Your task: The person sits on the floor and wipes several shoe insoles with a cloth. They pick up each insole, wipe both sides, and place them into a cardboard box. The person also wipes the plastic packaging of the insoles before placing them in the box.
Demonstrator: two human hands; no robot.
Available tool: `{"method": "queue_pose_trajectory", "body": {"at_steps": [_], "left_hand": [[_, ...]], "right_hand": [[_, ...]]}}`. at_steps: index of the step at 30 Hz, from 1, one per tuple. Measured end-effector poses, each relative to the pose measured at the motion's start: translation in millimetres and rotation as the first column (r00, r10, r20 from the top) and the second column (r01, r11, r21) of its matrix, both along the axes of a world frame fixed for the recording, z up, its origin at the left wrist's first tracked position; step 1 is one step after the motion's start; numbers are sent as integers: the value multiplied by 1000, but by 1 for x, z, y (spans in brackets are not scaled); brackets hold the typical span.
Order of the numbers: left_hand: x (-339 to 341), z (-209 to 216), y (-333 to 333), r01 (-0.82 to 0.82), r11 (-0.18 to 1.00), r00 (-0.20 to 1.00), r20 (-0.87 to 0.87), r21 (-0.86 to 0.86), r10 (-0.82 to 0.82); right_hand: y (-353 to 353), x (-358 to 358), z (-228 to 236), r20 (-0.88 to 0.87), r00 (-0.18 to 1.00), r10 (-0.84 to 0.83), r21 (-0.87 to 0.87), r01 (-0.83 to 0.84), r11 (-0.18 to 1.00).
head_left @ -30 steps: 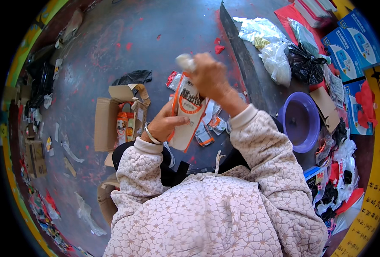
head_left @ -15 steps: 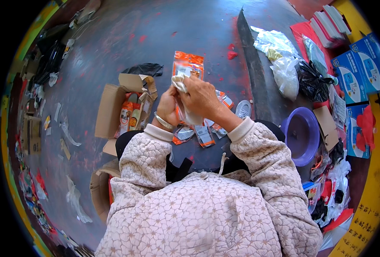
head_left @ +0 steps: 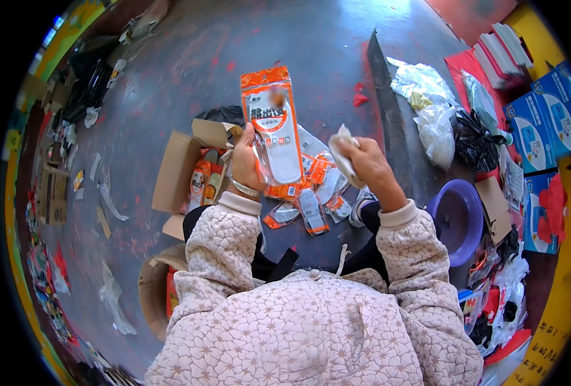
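Note:
In my left hand [head_left: 245, 164] is an orange and clear plastic packet of insoles [head_left: 279, 138], held upright by its left side, with the pale insole showing through the front. My right hand [head_left: 369, 166] has closed round a crumpled off-white cloth [head_left: 344, 151], apart from the packet and to its right. Below and behind the packet, several more insole packets [head_left: 312, 209] lie in a loose pile on the floor between my feet. To the left of my left hand stands an open cardboard box [head_left: 171, 168] with similar orange packets [head_left: 200, 182] inside.
A purple basin [head_left: 456, 222] sits on the right, beside plastic bags [head_left: 435, 132] and blue boxes [head_left: 559, 106]. Near my left elbow is another open carton [head_left: 151, 283]. Scraps of plastic [head_left: 112, 299] and litter lie along the left side. A dark strip [head_left: 388, 103] runs along the floor at right.
My right hand with the cloth has moved off the packet to the right. The packet in my left hand has turned its printed front into view and shifted slightly left.

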State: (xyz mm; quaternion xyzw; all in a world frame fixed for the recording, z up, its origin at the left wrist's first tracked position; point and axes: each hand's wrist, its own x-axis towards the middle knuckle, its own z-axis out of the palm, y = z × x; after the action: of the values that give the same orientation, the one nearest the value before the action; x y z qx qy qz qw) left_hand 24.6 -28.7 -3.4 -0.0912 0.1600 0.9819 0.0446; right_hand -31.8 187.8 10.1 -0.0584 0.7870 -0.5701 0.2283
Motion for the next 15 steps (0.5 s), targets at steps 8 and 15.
{"method": "queue_pose_trajectory", "body": {"at_steps": [8,15], "left_hand": [[4,8,26,89,995,995,-48,-37,-91],[-6,-9,26,45,963,997,78,-267,-25]], "right_hand": [[-43,20,22,28,986,165,-325,-147,934],[-39,12,28,-353,928,119,33,-115,993]]}}
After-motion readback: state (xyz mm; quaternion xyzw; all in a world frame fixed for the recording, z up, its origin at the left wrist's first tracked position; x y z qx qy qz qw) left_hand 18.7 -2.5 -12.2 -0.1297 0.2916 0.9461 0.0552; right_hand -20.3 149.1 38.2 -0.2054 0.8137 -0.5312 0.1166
